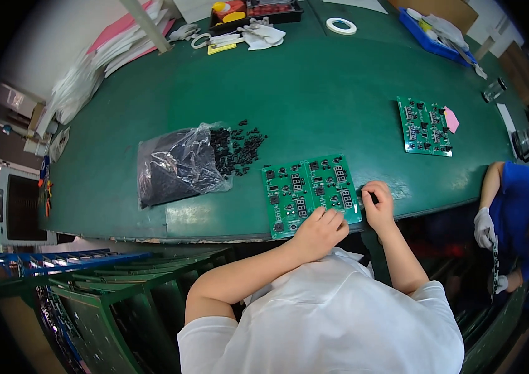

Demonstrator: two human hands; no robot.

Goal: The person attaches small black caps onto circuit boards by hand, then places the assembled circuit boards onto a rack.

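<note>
Circuit board: green rectangular printed circuit board panel [310, 192] studded with small black parts and white-framed displays, lying flat on the near edge of the table, straight in front of the person.
Left hand: left hand [320, 229] rests on the panel's near edge, fingers curled together with the tips pressed on the board; I cannot tell whether anything is pinched beneath them.
Right hand: right hand [378, 204] sits at the panel's right end, fingers bent and closed against the board's edge, thumb side turned toward the board.
Table: broad green mat-covered work table [314, 93], its curved front edge running just under both hands.
Loose parts: heap of small black plastic components [237, 149] spilled on the mat, just left of and beyond the panel, apart from both hands.
Bag: crumpled clear plastic bag [174, 165] full of the same black pieces, touching the heap on its left side.
Second board: another green circuit board [425, 126] with a pink paper tag, well apart to the right.
Far edge: roll of white tape [341, 25], white cloth gloves [263, 34], a blue plastic tray [434, 37] and stacked pink and white sheets [121, 43].
In the way: nothing lies between the hands and the panel; the left hand covers its near right corner.
Co-worker: person in a blue top [517, 206] with white gloves at the right rim, below the table edge.
Below: green metal racks [108, 299] at lower left.
</note>
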